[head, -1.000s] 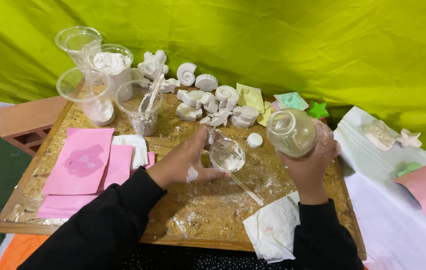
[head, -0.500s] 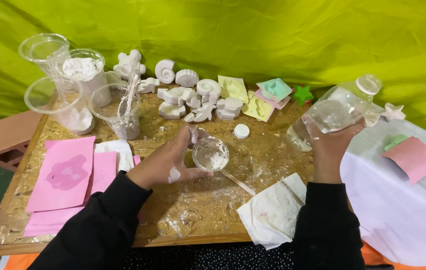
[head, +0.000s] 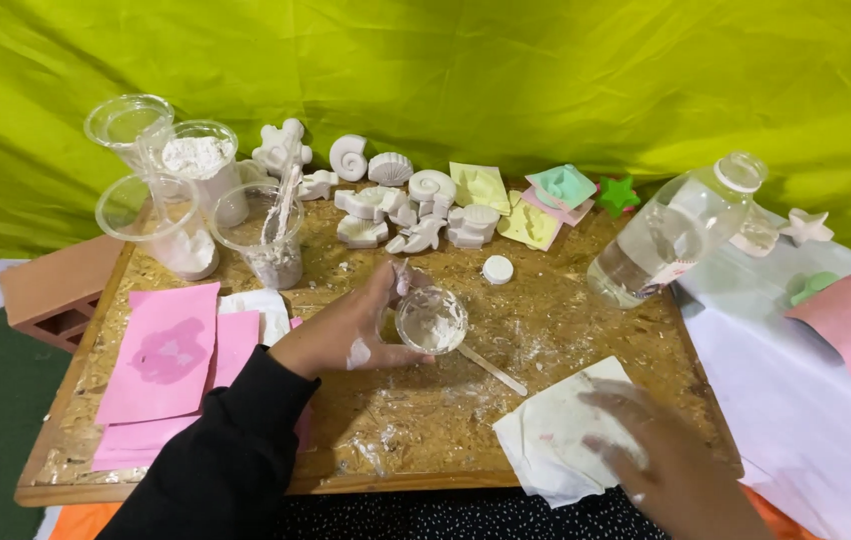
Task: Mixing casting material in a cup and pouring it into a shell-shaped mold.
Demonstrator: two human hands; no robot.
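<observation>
Left hand [head: 351, 335]: fingers [head: 401, 281] curled about the rim of a small clear cup [head: 432, 320] holding white powder or paste, thumb under its near side; the cup sits on the surface [head: 566, 330] at centre.

Right hand [head: 661, 455]: fingers [head: 611, 405] spread flat, blurred, over a white paper napkin [head: 546, 445] at 5 o'clock from the cup; whether they press on it cannot be told.

Change: half a second ago this hand held the clear plastic bottle [head: 671, 235] aloft; the bottle now stands tilted at 2 o'clock by the far right edge, uncapped, free of any hand; its white cap [head: 498, 269] lies loose at 1 o'clock from the cup. Judged: the pouring is over, and the cup holds what it needs from the bottle.

A thin stick [head: 491, 368] lies at 4 o'clock, one end at the cup.

Edges and room: bare surface between cup and napkin; napkin overhangs the near edge; plaster casts [head: 386, 205] and coloured moulds [head: 546, 195] crowd 12 o'clock; tall clear cups [head: 186, 190] at 10 o'clock; pink sheets [head: 171, 350] at 9 o'clock; a brick [head: 51, 290] beyond the left edge.
</observation>
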